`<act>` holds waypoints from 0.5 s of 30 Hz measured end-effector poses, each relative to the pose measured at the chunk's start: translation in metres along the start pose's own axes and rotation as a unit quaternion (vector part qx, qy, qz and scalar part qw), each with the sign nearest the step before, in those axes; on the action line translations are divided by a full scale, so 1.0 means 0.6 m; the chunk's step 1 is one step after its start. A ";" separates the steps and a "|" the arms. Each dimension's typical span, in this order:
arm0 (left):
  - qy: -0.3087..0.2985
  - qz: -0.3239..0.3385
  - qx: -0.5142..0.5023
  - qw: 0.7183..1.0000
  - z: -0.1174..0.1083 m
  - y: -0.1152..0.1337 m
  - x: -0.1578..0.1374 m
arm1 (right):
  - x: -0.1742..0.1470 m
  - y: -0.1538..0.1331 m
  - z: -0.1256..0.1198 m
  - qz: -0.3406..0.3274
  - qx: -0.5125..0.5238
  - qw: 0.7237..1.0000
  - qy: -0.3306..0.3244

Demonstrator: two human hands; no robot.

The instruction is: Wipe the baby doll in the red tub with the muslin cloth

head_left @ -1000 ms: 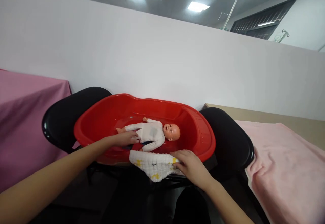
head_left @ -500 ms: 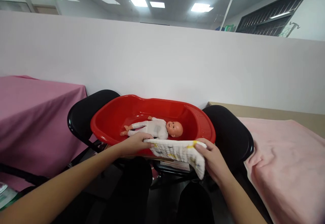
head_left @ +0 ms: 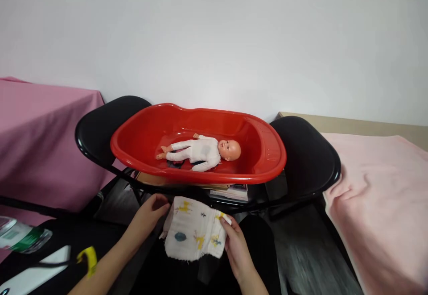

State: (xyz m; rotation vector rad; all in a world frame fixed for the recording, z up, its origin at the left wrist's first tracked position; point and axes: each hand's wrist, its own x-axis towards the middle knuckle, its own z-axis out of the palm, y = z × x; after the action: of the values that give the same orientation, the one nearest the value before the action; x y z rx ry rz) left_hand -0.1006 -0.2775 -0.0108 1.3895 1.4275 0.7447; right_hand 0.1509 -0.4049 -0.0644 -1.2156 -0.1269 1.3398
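Note:
A white muslin cloth (head_left: 195, 231) with yellow giraffe prints and a dark leaf-like shape lies folded over my lap. My right hand (head_left: 236, 243) pinches its right edge, thumb on top. Beside the upper left corner, my left hand (head_left: 152, 212) has loosely curled fingers, with a gap showing between thumb and forefinger; no cloth is visible between them. Beyond both hands, a baby doll (head_left: 203, 151) in a white suit lies on its back in a red baby bathtub (head_left: 214, 178), head to the right.
The tub spans black chairs (head_left: 304, 156) against a white wall (head_left: 214, 45). Pink cloth covers a table (head_left: 50, 143) at left; a pale pink towel (head_left: 377, 197) lies at right. A plastic bottle (head_left: 25, 237) and a white flat object (head_left: 40, 270) with a yellow tag are lower left.
The cloth has come down from the tub's front rim towards my lap, its printed face now showing. My left hand has come off its edge. The view has tilted downward.

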 end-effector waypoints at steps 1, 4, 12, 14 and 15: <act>0.010 0.013 0.017 1.000 -0.002 -0.008 -0.011 | -0.001 0.007 -0.010 -0.003 -0.017 1.000 0.014; -0.006 0.019 0.064 0.998 0.004 -0.020 -0.050 | -0.008 0.033 -0.043 -0.014 -0.060 0.996 0.061; -0.024 0.007 0.059 0.998 0.011 0.003 -0.059 | -0.026 0.075 -0.026 0.026 -0.085 0.996 0.001; -0.038 -0.002 -0.005 0.999 0.008 0.013 -0.047 | -0.014 0.071 -0.009 0.022 -0.073 0.997 -0.003; -0.047 -0.009 -0.034 0.998 0.007 0.018 -0.042 | -0.007 0.068 -0.002 0.024 -0.064 0.998 -0.004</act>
State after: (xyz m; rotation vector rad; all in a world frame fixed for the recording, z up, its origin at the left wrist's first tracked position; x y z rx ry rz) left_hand -0.0958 -0.3008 0.0029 1.3403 1.3279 0.7007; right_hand 0.1239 -0.4185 -0.0918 -1.3278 -0.1929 1.3948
